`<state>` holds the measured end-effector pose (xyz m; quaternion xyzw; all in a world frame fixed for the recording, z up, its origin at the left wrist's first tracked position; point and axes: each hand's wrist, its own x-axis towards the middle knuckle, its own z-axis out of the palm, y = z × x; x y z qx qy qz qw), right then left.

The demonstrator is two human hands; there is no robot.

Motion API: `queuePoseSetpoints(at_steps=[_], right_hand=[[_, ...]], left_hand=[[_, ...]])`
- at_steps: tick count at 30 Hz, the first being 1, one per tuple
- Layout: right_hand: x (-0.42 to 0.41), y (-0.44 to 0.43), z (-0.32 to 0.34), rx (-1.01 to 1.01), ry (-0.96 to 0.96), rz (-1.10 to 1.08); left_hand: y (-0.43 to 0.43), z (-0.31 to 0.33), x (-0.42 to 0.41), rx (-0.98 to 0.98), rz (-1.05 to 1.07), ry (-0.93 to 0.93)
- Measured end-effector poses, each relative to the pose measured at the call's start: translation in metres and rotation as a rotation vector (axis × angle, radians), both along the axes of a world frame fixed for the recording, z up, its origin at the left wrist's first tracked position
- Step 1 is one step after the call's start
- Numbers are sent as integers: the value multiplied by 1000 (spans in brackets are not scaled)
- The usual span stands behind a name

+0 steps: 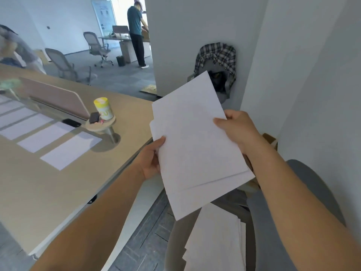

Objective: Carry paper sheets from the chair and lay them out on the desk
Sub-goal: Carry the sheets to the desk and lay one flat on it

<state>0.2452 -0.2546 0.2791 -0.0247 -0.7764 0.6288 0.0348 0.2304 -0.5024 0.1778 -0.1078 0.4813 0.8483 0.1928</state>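
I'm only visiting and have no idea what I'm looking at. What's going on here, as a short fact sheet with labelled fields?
activity: a person holds a few held sheets in the air, between desk and chair
left hand: grips the sheets' left edge, thumb on top
right hand: grips their right edge
on the chair: a paper stack, below the held sheets
on the desk: a row of laid-out sheets, set apart; a yellow-lidded canister
background: another person standing at a far desk

Office: desk [58,182], swivel chairs [97,46], carpet tiles [125,77].
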Motion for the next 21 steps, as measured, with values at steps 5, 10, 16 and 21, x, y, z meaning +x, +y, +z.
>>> queuePoseSetpoints(at_steps=[5,10,16,21], right_hand=[[14,-78,9,24,12,71],[41,-191,3,45,-15,163],[64,-324,-6,122,-29,294],[73,-399,-15,163,-28,449]], left_hand=[[-81,-12,38,68,128,27],[-182,-35,93,274,183,30],[-309,-26,149,99,202,59],[-395,-16,174,32,303,75]])
